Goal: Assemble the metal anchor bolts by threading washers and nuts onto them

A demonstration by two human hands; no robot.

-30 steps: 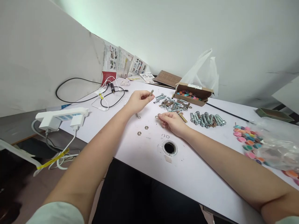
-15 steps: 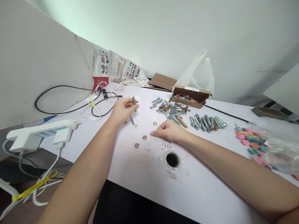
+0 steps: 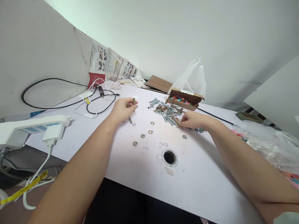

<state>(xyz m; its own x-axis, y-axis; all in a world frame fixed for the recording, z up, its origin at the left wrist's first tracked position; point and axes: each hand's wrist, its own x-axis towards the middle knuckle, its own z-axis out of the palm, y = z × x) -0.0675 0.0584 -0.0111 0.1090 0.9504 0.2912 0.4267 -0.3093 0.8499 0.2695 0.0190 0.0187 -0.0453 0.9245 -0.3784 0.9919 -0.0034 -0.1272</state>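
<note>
My left hand is closed in a pinch around an upright metal bolt, whose top end shows above the fingertips. Below that hand, the end of another metal rod points toward a thin ring. Over at the right edge of the heap of bolts and sleeves, the fingers of my right hand are bent together at a brass-coloured sleeve; what they pinch is hidden. Two hex nuts and flat washers lie between the hands. Another nut sits below my right hand.
A round hole with a metal rim opens in the white table, two rings beside it. Behind the heap stands a cardboard box of coloured pieces. Cables and a power strip are at left, clear plastic at right.
My right hand has moved right and away from the loose nuts to the heap's edge, uncovering a washer and a nut. My left hand still holds the bolt. The view has shifted slightly.
</note>
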